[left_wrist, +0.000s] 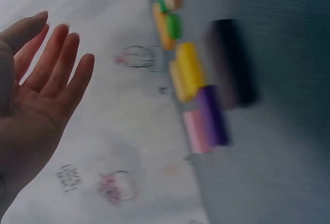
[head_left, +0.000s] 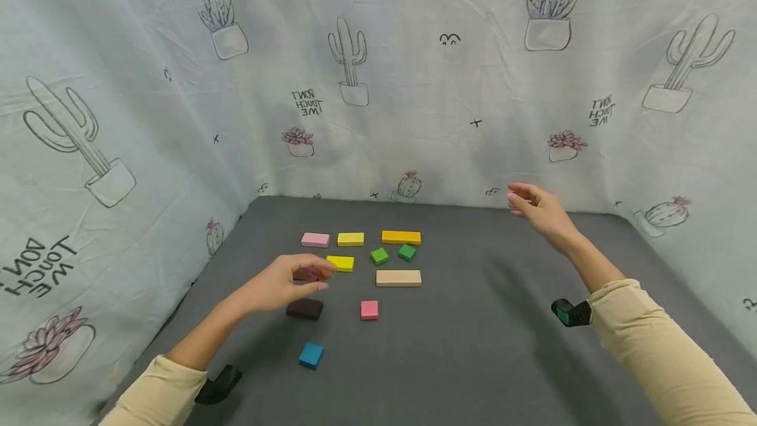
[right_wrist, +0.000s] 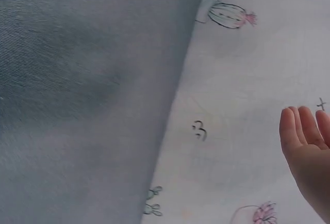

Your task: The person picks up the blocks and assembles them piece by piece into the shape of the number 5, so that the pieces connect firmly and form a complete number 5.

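Dark block (head_left: 304, 309), nearer yellow block (head_left: 340, 264) and purple block (left_wrist: 212, 115) are set on the grey counter (head_left: 461, 360) near the left hand (head_left: 273, 288), which is held raised, fingers relaxed, grip released. Pink block (head_left: 315, 240), orange block (head_left: 401, 237), tan block (head_left: 399, 279) and blue block (head_left: 311, 355) are placed around. Right hand (head_left: 545, 217) is raised well apart, nothing grasped, grip likewise released. Cactus-printed cloth (head_left: 414, 91) is hung behind.

A thin white fabric curtain (head_left: 408, 104), lightly creased, hangs behind and at both sides of a matte dark grey flat tabletop (head_left: 449, 360). Its print shows 3 tall, branching, black-outlined potted cacti (head_left: 349, 58), 2 spiky grey-leaved potted plants (head_left: 549, 15), 3 pink-leaved potted succulents (head_left: 298, 141) and 3 patches of mirrored black lettering (head_left: 602, 110).
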The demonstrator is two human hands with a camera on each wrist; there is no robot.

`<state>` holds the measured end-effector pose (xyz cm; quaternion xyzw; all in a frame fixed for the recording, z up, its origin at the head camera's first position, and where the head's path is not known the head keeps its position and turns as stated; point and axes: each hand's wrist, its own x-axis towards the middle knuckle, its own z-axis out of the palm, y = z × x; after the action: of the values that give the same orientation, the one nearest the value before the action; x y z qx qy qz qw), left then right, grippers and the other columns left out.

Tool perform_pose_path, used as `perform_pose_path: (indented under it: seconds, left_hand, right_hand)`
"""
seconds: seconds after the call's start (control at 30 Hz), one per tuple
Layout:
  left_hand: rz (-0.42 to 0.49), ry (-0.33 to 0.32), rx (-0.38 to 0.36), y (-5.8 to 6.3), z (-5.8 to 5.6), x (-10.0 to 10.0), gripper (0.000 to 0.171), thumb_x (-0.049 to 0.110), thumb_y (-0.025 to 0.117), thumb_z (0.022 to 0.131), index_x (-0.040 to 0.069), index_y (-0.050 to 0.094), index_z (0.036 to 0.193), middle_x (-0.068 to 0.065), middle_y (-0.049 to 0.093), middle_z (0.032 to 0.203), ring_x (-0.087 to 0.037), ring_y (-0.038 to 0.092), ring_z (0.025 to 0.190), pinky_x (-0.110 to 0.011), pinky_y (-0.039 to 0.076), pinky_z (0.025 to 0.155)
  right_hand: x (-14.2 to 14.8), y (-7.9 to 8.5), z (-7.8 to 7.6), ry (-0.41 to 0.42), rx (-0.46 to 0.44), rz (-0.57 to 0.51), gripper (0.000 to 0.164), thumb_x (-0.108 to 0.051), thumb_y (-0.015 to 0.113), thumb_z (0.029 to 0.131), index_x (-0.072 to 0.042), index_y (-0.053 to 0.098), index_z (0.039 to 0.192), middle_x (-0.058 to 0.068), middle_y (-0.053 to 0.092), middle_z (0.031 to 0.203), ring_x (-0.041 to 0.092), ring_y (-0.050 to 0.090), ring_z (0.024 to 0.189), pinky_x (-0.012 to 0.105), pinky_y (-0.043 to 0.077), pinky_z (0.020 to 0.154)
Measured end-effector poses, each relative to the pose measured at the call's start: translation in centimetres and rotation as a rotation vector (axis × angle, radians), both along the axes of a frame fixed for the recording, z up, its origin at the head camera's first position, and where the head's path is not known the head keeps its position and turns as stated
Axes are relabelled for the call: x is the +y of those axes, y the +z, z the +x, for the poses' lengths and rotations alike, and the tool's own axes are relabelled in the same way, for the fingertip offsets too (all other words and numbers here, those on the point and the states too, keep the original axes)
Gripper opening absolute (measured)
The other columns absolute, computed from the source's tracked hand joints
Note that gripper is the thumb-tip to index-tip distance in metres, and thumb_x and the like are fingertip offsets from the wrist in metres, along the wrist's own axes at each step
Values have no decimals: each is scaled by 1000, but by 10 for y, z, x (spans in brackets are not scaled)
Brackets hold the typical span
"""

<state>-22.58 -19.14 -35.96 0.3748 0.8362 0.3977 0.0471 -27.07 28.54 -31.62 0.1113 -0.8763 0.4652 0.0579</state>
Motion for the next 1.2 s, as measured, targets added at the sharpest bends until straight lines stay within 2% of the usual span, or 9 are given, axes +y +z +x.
perform_pose_path:
  seconds: [0.07,0.23,0.3,0.37,0.57,0.67,0.73,0.97,1.2]
  left_hand:
    - [5,-8,-24,-13,5,-6,29,9,68,89,6,63,117,-4,63,111,-24,60,98,-37,49,85]
    - [-10,-84,-87,-46,18,-15,28,14,68,89,4,63,114,-11,61,108,-29,59,97,-35,50,83]
    - [-27,-119,-99,-56,22,-17,29,18,69,89,4,63,114,-10,61,107,-27,59,97,-34,50,84]
    - [-39,-142,-109,-63,25,-19,31,22,70,89,6,63,115,-7,62,108,-23,59,97,-33,50,84]
    - [-26,-231,-169,-79,29,-26,37,27,74,85,11,63,116,0,61,110,-16,58,99,-31,48,86]
    - [-5,-260,-152,-86,30,-28,38,27,74,84,11,64,116,0,61,111,-16,58,98,-30,48,85]
    - [6,-262,-108,-90,30,-30,37,24,75,83,10,64,115,-1,61,110,-16,58,97,-30,49,83]
    - [-2,-196,76,-93,27,-30,33,18,78,81,12,66,111,1,64,105,-14,59,94,-31,50,80]
    - [-57,-145,63,-93,25,-30,34,22,77,83,12,68,114,6,63,107,-9,57,96,-29,49,81]
  right_hand:
    - [-1,-6,-1,17,-17,-15,57,-31,41,103,4,28,146,29,41,134,43,43,122,46,38,98]
    - [-6,-22,-5,30,-45,-69,55,-27,45,103,5,30,145,27,42,132,41,41,124,24,45,91]
    - [-9,-28,-7,30,-62,-86,56,-27,47,102,4,30,145,27,42,133,41,41,124,21,45,89]
    - [-13,-34,-9,31,-76,-94,56,-27,47,102,4,30,145,27,41,135,40,41,125,25,44,91]
    - [-28,-52,-15,38,-119,-95,56,-27,49,101,5,32,144,28,38,138,41,40,126,46,38,99]
    - [-35,-58,-18,46,-140,-105,54,-25,50,101,4,34,144,27,38,140,40,40,127,50,36,100]
    - [-40,-61,-21,53,-151,-115,54,-24,51,101,4,34,143,27,38,140,40,39,127,50,35,101]
    - [-57,-73,-31,81,-156,-130,51,-21,52,100,4,36,143,27,37,141,40,40,126,49,35,101]
    - [-72,-81,-43,66,-175,-83,47,-14,53,99,4,40,140,26,42,137,40,43,123,50,36,100]
